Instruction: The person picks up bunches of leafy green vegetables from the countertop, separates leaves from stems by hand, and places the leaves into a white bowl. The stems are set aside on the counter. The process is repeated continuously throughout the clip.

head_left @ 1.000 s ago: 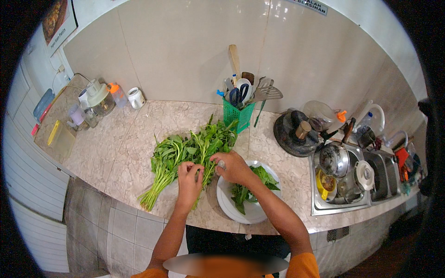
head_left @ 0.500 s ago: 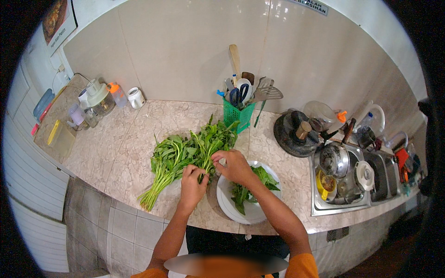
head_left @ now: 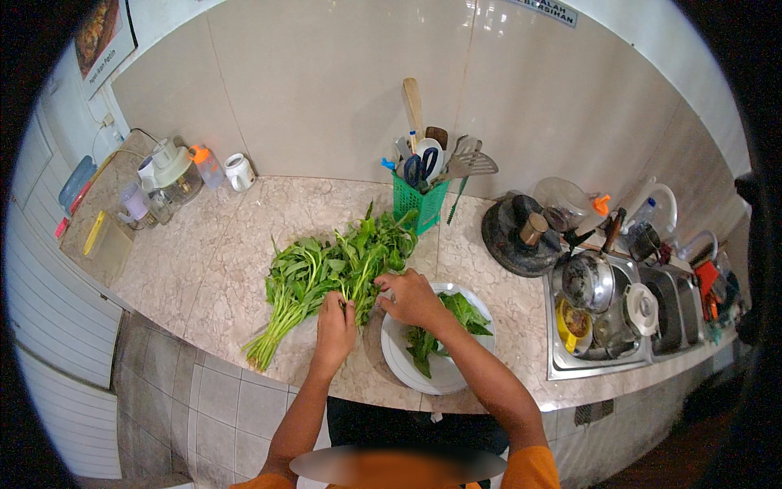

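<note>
Both our hands pinch stems in the leafy greens (head_left: pixel 326 273): left hand (head_left: pixel 336 319) steadying, right hand (head_left: pixel 413 297) plucking, with the white bowl (head_left: pixel 399 359) just below it catching picked leaves.

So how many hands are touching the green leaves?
2. The left hand grips stems at the leaves on the counter; the right hand is beside it, at the bowl's edge.
</note>
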### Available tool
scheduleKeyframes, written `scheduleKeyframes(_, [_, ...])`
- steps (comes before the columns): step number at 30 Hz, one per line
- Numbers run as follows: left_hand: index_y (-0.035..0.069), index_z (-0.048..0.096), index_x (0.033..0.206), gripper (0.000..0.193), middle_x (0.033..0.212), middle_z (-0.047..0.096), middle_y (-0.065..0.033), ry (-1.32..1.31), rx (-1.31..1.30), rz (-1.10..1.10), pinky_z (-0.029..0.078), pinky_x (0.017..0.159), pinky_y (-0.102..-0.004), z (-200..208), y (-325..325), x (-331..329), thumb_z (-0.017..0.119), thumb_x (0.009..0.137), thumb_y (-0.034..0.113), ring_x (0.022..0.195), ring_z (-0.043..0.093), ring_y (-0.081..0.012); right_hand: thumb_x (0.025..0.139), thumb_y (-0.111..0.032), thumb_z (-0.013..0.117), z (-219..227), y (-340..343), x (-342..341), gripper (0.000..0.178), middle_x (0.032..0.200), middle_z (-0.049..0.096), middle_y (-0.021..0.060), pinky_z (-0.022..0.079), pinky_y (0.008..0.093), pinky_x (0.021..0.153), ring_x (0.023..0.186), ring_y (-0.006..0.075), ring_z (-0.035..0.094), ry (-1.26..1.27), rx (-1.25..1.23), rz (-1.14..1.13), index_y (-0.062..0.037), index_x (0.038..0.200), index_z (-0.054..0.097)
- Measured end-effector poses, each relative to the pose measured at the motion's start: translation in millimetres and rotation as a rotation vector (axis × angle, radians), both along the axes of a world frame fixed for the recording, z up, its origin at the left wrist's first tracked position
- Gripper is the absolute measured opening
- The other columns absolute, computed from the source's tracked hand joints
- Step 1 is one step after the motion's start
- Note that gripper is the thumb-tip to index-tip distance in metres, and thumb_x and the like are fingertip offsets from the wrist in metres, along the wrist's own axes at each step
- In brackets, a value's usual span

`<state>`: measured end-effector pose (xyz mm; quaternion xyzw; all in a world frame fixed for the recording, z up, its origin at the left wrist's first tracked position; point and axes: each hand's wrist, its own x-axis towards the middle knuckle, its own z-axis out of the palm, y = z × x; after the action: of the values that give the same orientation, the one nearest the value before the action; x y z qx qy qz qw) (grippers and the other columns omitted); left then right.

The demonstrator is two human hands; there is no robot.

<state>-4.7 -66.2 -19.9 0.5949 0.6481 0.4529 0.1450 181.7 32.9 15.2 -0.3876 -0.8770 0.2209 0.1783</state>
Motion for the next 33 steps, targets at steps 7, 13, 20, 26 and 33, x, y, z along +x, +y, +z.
scheduleKeyframes(7, [-0.003, 0.052, 0.109, 0.022, 0.097, 0.058, -0.0235, -0.078, 0.004, -0.013, 0.047, 0.077, -0.0466, 5, -3, 1, 0.066, 0.097, 0.009, 0.088, 0.059, -0.0414, 0.084, -0.019, 0.073, 2, -1, -4, 0.032, 0.1, 0.078, 0.0108, 0.049, 0.0453, 0.091, 0.093, 0.0357, 0.069, 0.123, 0.081, 0.056, -0.0084, 0.113, 0.071])
scheduleKeyframes(13, [-0.003, 0.057, 0.11, 0.025, 0.099, 0.06, -0.0219, -0.033, -0.017, -0.033, 0.049, 0.079, -0.0437, 3, 2, 0, 0.07, 0.091, 0.008, 0.088, 0.06, -0.0372, 0.082, -0.018, 0.072, 3, 1, -8, 0.027, 0.095, 0.077, 0.0148, 0.052, 0.0459, 0.089, 0.089, 0.038, 0.07, 0.136, 0.078, 0.045, -0.0052, 0.106, 0.074])
scheduleKeyframes(20, [-0.004, 0.053, 0.111, 0.019, 0.097, 0.06, -0.0259, -0.026, 0.072, -0.004, 0.048, 0.078, -0.0482, -8, 4, -2, 0.062, 0.095, 0.003, 0.089, 0.06, -0.0424, 0.085, -0.025, 0.073, 6, 4, -14, 0.034, 0.09, 0.077, 0.016, 0.055, 0.051, 0.082, 0.088, 0.04, 0.071, 0.016, 0.142, -0.196, -0.0033, 0.111, 0.074])
scheduleKeyframes(26, [-0.004, 0.048, 0.112, 0.019, 0.091, 0.06, -0.0259, -0.131, 0.0, 0.007, 0.047, 0.075, -0.0486, -3, 0, 0, 0.059, 0.099, 0.005, 0.082, 0.061, -0.0429, 0.087, -0.026, 0.074, 10, 6, -25, 0.032, 0.092, 0.077, 0.015, 0.057, 0.0477, 0.081, 0.085, 0.039, 0.072, 0.139, 0.054, -0.178, -0.0044, 0.11, 0.074])
scheduleKeyframes(33, [-0.003, 0.047, 0.111, 0.016, 0.08, 0.06, -0.0166, -0.209, -0.008, 0.032, 0.045, 0.062, -0.0408, 8, -4, -1, 0.055, 0.104, 0.008, 0.065, 0.058, -0.0262, 0.085, -0.026, 0.078, 12, 15, -32, 0.028, 0.093, 0.077, 0.0136, 0.058, 0.0411, 0.079, 0.085, 0.0315, 0.074, 0.358, -0.122, -0.194, -0.0037, 0.102, 0.075])
